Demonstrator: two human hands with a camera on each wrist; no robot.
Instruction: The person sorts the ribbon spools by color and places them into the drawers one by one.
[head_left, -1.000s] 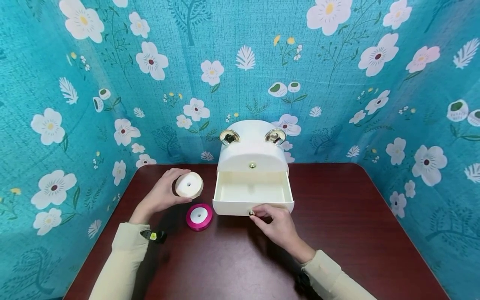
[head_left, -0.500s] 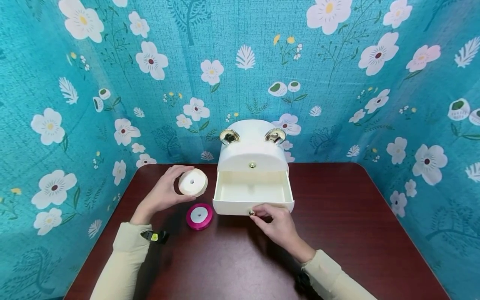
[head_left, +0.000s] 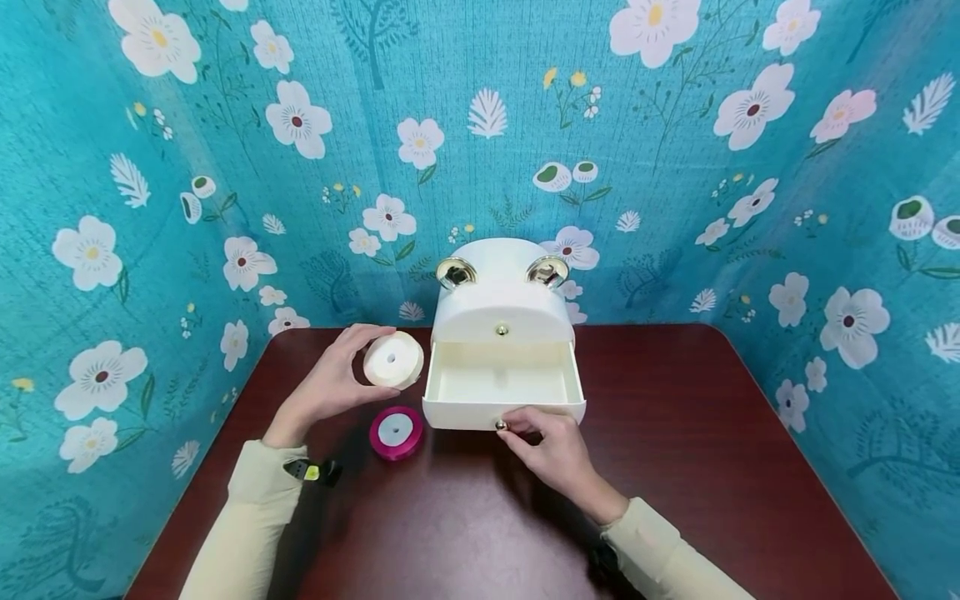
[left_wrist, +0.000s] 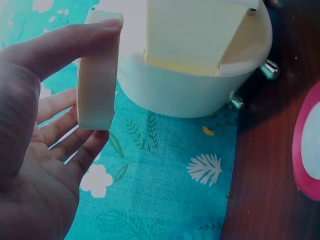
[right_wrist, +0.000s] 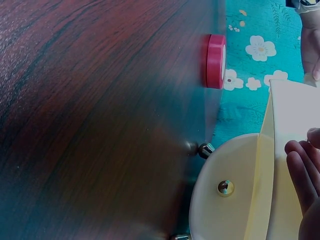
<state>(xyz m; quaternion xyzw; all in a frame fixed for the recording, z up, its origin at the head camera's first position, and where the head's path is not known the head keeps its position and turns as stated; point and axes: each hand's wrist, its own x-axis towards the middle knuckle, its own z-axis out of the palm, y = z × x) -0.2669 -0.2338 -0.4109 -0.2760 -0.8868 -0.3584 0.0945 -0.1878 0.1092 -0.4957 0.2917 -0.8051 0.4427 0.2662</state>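
I have the white roll (head_left: pixel 393 361) pinched between the thumb and fingers of my left hand (head_left: pixel 328 385), just left of the white box (head_left: pixel 501 287). My right hand (head_left: pixel 553 450) pinches the little gold knob (head_left: pixel 501 425) on the box's open drawer (head_left: pixel 457 415). The pink roll (head_left: pixel 397 433) lies flat on the brown table (head_left: pixel 450 517), near my left hand.

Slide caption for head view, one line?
The left hand holds a cream spool beside the open drawer, whose knob the right hand pinches; a pink spool lies nearby.
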